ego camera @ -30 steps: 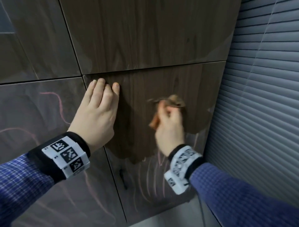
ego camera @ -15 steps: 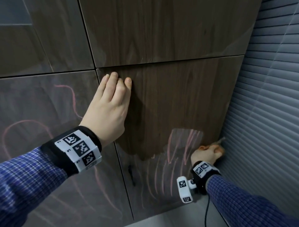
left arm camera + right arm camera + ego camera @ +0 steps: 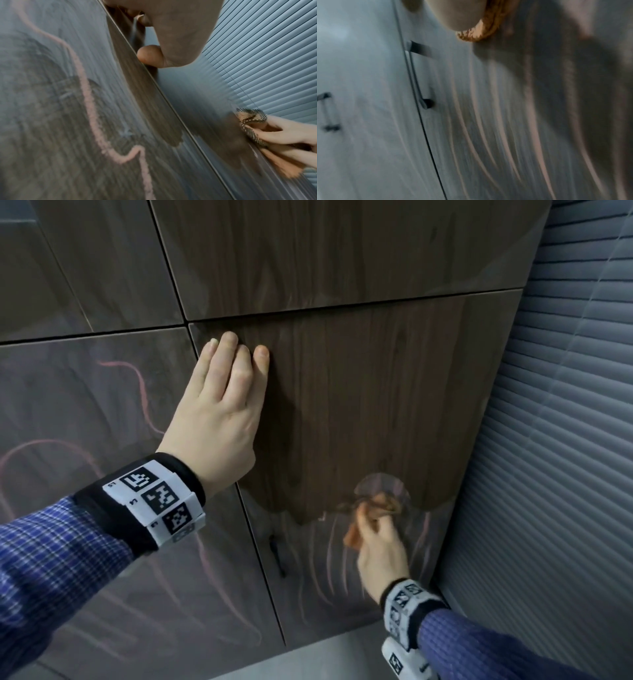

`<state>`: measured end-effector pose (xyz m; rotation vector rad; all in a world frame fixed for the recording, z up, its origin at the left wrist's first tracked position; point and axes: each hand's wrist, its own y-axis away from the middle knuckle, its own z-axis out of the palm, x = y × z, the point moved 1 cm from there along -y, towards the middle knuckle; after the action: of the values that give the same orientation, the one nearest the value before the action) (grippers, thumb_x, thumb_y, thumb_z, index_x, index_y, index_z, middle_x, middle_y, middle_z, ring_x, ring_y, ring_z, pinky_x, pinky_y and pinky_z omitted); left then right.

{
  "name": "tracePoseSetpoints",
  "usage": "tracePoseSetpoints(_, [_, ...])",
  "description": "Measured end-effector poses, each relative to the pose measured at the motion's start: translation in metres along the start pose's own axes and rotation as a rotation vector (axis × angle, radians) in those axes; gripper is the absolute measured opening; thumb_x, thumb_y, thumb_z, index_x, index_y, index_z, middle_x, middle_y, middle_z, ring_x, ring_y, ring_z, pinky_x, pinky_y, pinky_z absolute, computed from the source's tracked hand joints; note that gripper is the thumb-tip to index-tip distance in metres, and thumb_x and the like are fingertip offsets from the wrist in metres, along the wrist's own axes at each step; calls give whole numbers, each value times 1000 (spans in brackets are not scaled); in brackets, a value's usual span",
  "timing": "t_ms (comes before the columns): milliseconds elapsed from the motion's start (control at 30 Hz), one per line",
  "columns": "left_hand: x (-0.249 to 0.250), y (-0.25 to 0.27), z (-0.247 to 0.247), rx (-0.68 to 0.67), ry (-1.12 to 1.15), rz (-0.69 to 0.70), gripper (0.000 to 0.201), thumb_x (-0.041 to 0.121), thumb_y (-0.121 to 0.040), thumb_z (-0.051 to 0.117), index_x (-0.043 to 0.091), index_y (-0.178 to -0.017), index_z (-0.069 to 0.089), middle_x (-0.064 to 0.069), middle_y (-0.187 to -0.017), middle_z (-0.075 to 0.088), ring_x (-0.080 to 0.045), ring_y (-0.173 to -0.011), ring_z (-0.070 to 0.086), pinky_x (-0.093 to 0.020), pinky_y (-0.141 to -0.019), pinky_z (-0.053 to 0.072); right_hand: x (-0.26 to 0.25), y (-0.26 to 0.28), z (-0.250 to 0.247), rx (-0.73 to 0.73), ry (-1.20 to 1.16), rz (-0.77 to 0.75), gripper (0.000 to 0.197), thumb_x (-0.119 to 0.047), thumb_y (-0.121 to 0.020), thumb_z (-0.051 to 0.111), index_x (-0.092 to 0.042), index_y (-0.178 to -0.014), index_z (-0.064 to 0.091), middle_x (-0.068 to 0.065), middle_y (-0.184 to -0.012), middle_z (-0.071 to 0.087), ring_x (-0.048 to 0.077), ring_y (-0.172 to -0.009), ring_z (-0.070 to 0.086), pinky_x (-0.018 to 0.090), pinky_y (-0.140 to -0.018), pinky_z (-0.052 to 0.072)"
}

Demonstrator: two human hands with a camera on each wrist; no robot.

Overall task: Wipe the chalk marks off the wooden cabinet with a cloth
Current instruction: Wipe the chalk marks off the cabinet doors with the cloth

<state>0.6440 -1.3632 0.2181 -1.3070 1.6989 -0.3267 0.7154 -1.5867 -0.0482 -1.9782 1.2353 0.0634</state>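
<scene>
The dark wooden cabinet door (image 3: 370, 405) looks clean and dark over its upper part. Its lower part is hazy with pink chalk marks (image 3: 330, 563). My right hand (image 3: 378, 546) grips a bunched orange cloth (image 3: 376, 503) and presses it on the door at the edge of the clean area. The same cloth (image 3: 257, 129) shows in the left wrist view, and in the right wrist view the cloth (image 3: 481, 31) lies above pink chalk streaks (image 3: 498, 108). My left hand (image 3: 222, 405) lies flat with straight fingers on the door's upper left corner. Pink chalk lines (image 3: 144, 392) also cross the neighbouring left door.
A grey slatted blind (image 3: 561, 422) runs down the right side, close to the door's edge. A dark bar handle (image 3: 275, 556) sits at the door's lower left, near the seam; the same handle (image 3: 419, 75) appears in the right wrist view. A pale floor strip (image 3: 308, 659) lies below.
My right hand has swept with the cloth from the door's middle down to its lower right corner, then back left and up. Much of a chalky patch is wiped. My left hand stays pressed.
</scene>
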Motion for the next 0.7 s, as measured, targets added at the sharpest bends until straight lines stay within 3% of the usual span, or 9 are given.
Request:
tracePoseSetpoints(133, [2,0,1,-12,5,-8,72,7,-80,22,-15,-149,28,-35,-139,38,-56,-139,30,-60,-123,13,6,-51,-47,352,-240,421,68,5,-86,47,-5,-151,29,14,-142,30,29,-111,50,14,-101,30])
tracePoseSetpoints(200, [6,-1,2,-3,-4,-20,73,6,-79,28,-16,-149,27,-36,-140,38,-57,-139,29,-61,-123,12,-11,-77,-60,497,-255,370,69,7,-85,44,-2,-151,27,16,-136,32,22,-104,48,8,-100,26])
tracePoseSetpoints(267, [9,-2,4,5,-21,-28,75,5,-77,34,-16,-149,27,-37,-141,38,-58,-139,28,-62,-123,12,-42,-79,-55,423,-242,203,66,3,-84,45,-6,-149,33,13,-128,36,14,-95,47,13,-99,35])
tracePoseSetpoints(367, [8,-2,3,21,-17,-13,75,5,-76,36,-16,-148,28,-38,-140,39,-58,-138,29,-62,-122,14,-60,-30,-17,-42,-46,23,63,-6,-89,48,-21,-149,34,7,-132,41,22,-105,57,29,-93,48])
tracePoseSetpoints(433, [4,-1,1,27,-16,-6,75,4,-77,36,-16,-148,29,-38,-140,39,-58,-138,29,-62,-122,15,-33,0,2,-207,83,-44,75,-3,-84,54,-25,-151,29,11,-133,42,29,-101,62,35,-88,53])
tracePoseSetpoints(500, [0,1,-3,17,-9,-2,76,4,-76,36,-16,-149,28,-37,-140,38,-57,-139,29,-61,-123,15,2,-3,-4,-109,70,40,80,1,-75,56,-22,-148,34,13,-131,38,39,-90,65,41,-80,57])
tracePoseSetpoints(533, [1,1,-3,6,-5,3,77,4,-75,36,-16,-149,28,-37,-141,38,-57,-139,29,-60,-123,14,15,-13,-15,-20,52,121,78,2,-75,54,-16,-148,33,12,-130,34,41,-89,63,43,-82,56])
tracePoseSetpoints(633, [5,-1,-1,-4,-3,-8,76,5,-75,37,-16,-148,28,-38,-142,38,-57,-140,28,-61,-123,13,17,-50,-47,169,-38,259,75,4,-83,50,-6,-152,22,9,-133,28,31,-94,59,38,-95,50])
tracePoseSetpoints(700, [10,-2,3,-4,-13,-27,76,4,-75,37,-17,-147,29,-39,-141,39,-58,-139,28,-63,-122,14,-3,-55,-47,137,-12,176,77,3,-81,54,-8,-151,24,12,-135,30,27,-96,57,34,-95,49])
